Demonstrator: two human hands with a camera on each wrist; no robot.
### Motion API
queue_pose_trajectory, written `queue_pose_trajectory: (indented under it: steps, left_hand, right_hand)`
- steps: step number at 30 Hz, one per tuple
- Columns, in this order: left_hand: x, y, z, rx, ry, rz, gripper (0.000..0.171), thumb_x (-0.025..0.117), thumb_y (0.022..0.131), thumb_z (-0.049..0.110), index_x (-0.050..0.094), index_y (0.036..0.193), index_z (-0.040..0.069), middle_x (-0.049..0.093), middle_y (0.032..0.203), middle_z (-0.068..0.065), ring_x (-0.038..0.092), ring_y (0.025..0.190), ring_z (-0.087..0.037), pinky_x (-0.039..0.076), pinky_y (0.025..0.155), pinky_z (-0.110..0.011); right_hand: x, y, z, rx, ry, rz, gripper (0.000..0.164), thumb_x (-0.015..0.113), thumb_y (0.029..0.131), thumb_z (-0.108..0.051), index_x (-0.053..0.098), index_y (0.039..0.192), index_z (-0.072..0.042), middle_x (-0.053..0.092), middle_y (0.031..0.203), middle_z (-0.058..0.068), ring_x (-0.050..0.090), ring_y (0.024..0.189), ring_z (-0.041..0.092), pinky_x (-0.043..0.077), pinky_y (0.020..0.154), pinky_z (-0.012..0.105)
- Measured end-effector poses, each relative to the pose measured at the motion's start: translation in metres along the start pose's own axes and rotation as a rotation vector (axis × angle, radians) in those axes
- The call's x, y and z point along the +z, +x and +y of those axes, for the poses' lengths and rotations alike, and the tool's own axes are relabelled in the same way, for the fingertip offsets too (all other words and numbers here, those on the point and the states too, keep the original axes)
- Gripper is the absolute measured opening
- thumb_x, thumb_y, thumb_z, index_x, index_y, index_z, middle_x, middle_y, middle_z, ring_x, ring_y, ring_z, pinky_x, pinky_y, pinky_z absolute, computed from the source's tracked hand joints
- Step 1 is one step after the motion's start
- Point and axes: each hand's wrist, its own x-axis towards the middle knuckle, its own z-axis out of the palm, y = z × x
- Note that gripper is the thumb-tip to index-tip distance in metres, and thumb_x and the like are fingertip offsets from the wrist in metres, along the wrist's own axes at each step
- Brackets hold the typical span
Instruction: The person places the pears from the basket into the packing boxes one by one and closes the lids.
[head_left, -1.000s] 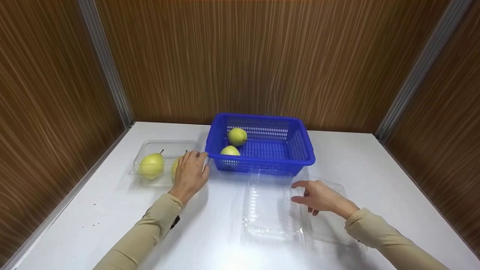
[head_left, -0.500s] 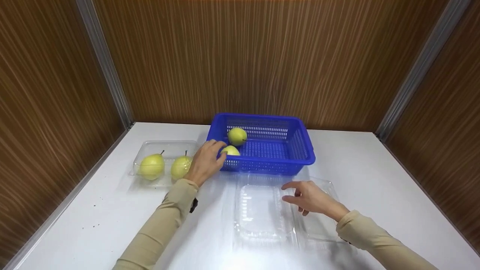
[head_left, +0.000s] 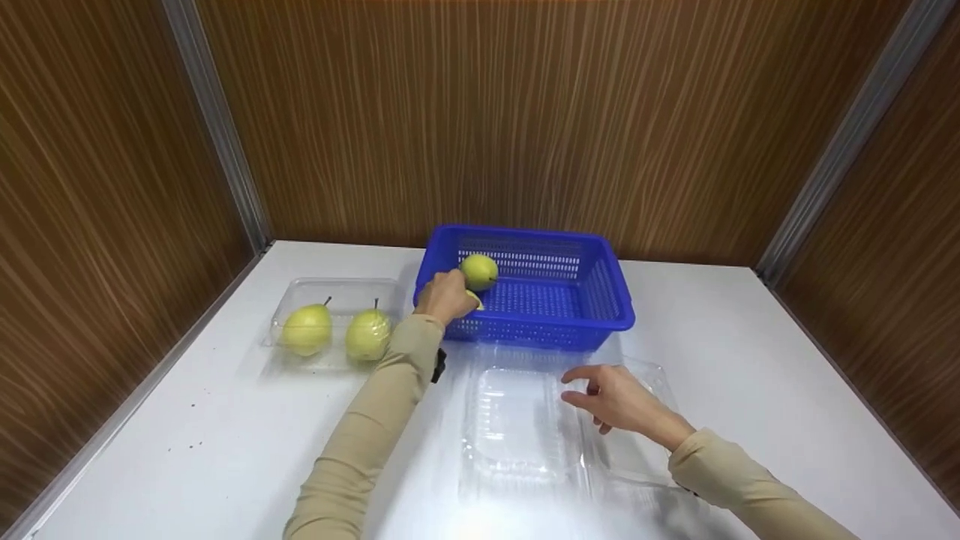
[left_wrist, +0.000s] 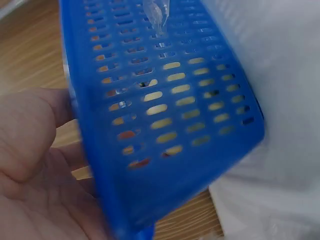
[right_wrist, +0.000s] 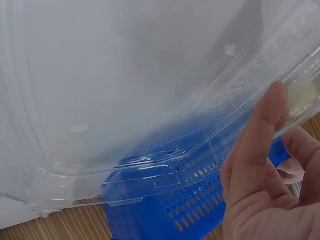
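My left hand [head_left: 444, 296] reaches over the front left of the blue basket [head_left: 540, 324], on a yellow-green pear [head_left: 475, 298] it mostly covers. In the left wrist view its fingers pass behind the basket's rim, fingertips hidden; I cannot tell whether they grip the pear. Another pear [head_left: 480, 271] lies just behind. My right hand [head_left: 619, 397], thumb and index finger apart, hovers over the middle of an opened clear plastic clamshell box [head_left: 517, 431] in front of the basket. In the right wrist view its fingers [right_wrist: 257, 145] are right at the box's edge.
At the left stands another clear plastic box [head_left: 345, 283] holding two pears, one pear [head_left: 306, 330] on the left and one pear [head_left: 368, 334] on the right. Wood-grain panels [head_left: 525, 112] enclose the white table [head_left: 247, 450] at the back and sides.
My left hand has moved right from the pear in the left box, over the basket's rim onto the front pear. The right hand and the opened box have shifted slightly left.
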Motion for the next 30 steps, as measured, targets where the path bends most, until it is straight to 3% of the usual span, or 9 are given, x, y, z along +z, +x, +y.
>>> queue_pose_trajectory:
  steps: [6,12,22,30]
  left_hand:
    - [0.007,0.012,0.005,-0.106,0.012,-0.062,0.045,0.077,0.081,0.026,0.065,0.119,0.004,0.068,0.12,-0.017,0.064,0.11,-0.034,0.051,0.095,-0.048]
    - [0.011,0.022,0.007,-0.156,0.03,-0.156,0.045,0.069,0.089,0.031,0.062,0.126,0.007,0.064,0.128,-0.014,0.061,0.115,-0.031,0.048,0.101,-0.046]
    - [0.017,0.028,0.01,-0.164,0.058,-0.227,0.055,0.071,0.087,0.035,0.059,0.133,0.007,0.057,0.138,-0.016,0.054,0.128,-0.033,0.042,0.108,-0.046]
    - [0.017,0.029,0.011,-0.201,0.053,-0.276,0.055,0.067,0.09,0.034,0.056,0.136,0.006,0.055,0.141,-0.016,0.053,0.129,-0.031,0.041,0.11,-0.044]
  right_hand:
    - [0.003,-0.001,0.001,-0.004,-0.006,0.018,0.035,0.067,0.093,-0.02,0.064,0.121,0.0,0.053,0.057,0.0,0.055,0.044,0.012,0.053,0.042,0.03]
    - [0.001,0.0,0.0,0.004,-0.01,0.014,0.035,0.067,0.093,-0.02,0.065,0.121,0.0,0.052,0.057,-0.001,0.054,0.044,0.01,0.053,0.042,0.031]
    - [0.001,-0.001,0.001,0.003,-0.011,0.014,0.033,0.067,0.092,-0.018,0.064,0.12,0.001,0.05,0.055,-0.002,0.053,0.042,0.01,0.052,0.042,0.028]
    - [0.001,0.0,-0.003,0.031,-0.018,0.014,0.033,0.068,0.092,-0.019,0.065,0.119,-0.001,0.052,0.056,-0.001,0.055,0.043,0.011,0.054,0.043,0.032]
